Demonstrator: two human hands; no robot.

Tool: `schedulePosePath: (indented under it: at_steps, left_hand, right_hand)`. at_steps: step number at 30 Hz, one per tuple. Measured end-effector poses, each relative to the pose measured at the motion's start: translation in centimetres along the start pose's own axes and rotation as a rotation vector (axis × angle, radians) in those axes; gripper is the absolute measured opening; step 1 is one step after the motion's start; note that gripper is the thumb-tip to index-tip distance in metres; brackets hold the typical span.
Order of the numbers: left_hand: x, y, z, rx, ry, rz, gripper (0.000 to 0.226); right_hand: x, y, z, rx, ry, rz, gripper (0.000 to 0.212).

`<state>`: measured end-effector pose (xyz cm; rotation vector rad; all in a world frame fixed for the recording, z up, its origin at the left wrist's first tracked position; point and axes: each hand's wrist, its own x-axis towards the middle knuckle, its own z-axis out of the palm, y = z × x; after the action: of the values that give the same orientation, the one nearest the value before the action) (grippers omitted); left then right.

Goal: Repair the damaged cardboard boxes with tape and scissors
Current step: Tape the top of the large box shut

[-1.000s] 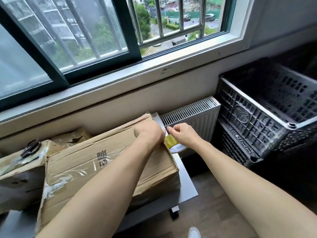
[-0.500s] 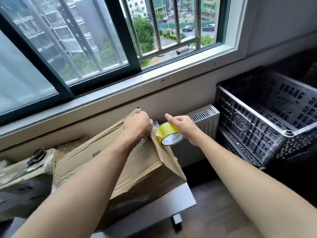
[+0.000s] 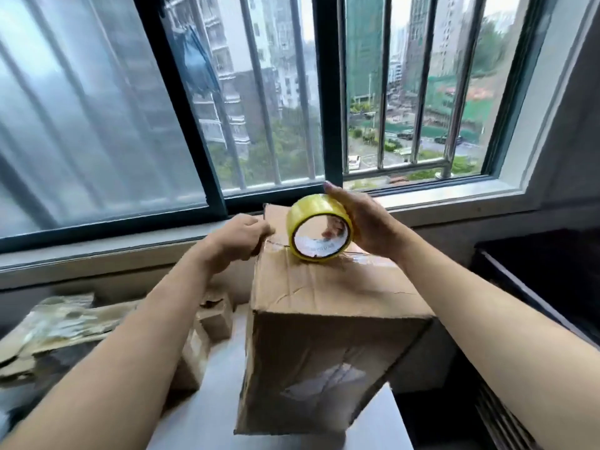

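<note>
A large brown cardboard box (image 3: pixel 328 323) stands on end on the grey table (image 3: pixel 220 384), with its creased, taped end face turned up. My right hand (image 3: pixel 367 222) grips a yellow roll of clear tape (image 3: pixel 319 233) and holds it on edge against the box's top. A strip of tape runs from the roll leftwards over the seam. My left hand (image 3: pixel 238 237) holds the box's top left edge at the end of that strip. The scissors are out of view.
Smaller crumpled cardboard boxes (image 3: pixel 207 323) lie to the left, one wrapped in plastic (image 3: pixel 61 319). The window sill (image 3: pixel 130 245) and barred window are just behind. A dark crate edge (image 3: pixel 532 287) is at the right.
The box has been tipped up from lying flat to standing on end. Both hands rose with it, and the roll now rests on the box's upper face. The view has lifted towards the window.
</note>
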<state>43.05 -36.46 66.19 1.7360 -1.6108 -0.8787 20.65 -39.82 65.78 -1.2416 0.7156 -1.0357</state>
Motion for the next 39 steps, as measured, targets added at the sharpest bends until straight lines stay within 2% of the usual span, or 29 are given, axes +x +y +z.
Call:
schedulePosePath:
  at_steps: [2, 6, 11, 14, 16, 17, 18, 20, 24, 27, 30, 34, 37, 39]
  left_hand:
    - [-0.8, -2.5, -2.0, -0.031, -0.010, -0.031, 0.033]
    - [-2.1, -7.1, -6.0, -0.161, -0.004, -0.118, 0.025]
    - [-2.6, -11.1, -10.0, -0.146, 0.011, -0.172, 0.023]
    - [-1.9, -12.8, -11.3, 0.018, -0.014, -0.211, 0.027]
    - [-1.3, -13.0, -11.6, 0.208, 0.073, -0.191, 0.025]
    - [-0.8, -13.0, -11.6, 0.265, 0.166, -0.153, 0.026]
    - [-0.3, -12.9, -11.5, 0.286, 0.258, -0.105, 0.028]
    - [0.4, -12.7, -11.2, 0.245, 0.316, -0.008, 0.024]
    - [0.7, -13.8, -10.1, 0.213, 0.211, 0.088, 0.018]
    - [0.3, -13.7, -10.3, 0.228, 0.191, 0.066, 0.020]
    - [-0.1, -13.5, -10.1, 0.210, 0.188, 0.053, 0.017]
    - [0.0, -13.9, -9.4, 0.240, 0.237, 0.056, 0.019]
    - [0.4, -14.6, -9.4, 0.425, 0.236, 0.038, 0.016]
    - [0.5, -14.6, -9.3, 0.457, 0.277, 0.000, 0.020]
  right_hand:
    - [1.1, 0.7, 2.8, -0.096, -0.042, 0.007, 0.046]
    - [2.7, 2.4, 8.7, -0.178, -0.104, 0.017, 0.046]
    - [4.2, 3.8, 14.7, -0.252, -0.179, 0.020, 0.047]
    - [4.9, 4.6, 16.8, -0.297, -0.156, 0.009, 0.050]
    - [5.3, 5.2, 18.0, -0.327, -0.144, 0.001, 0.050]
    - [5.6, 5.5, 18.5, -0.340, -0.150, -0.004, 0.050]
    - [5.8, 5.6, 18.9, -0.345, -0.157, -0.012, 0.049]
    - [6.5, 5.5, 19.3, -0.339, -0.155, -0.032, 0.048]
    - [7.6, 5.1, 19.2, -0.338, -0.192, -0.049, 0.047]
    - [7.8, 5.7, 19.7, -0.358, -0.222, -0.043, 0.054]
    - [8.0, 6.3, 19.3, -0.357, -0.183, 0.007, 0.055]
    - [8.1, 7.2, 19.0, -0.354, -0.129, 0.095, 0.070]
    - [8.3, 7.2, 19.4, -0.433, -0.116, 0.026, 0.065]
    - [8.2, 5.8, 18.7, -0.544, -0.139, -0.024, 0.060]
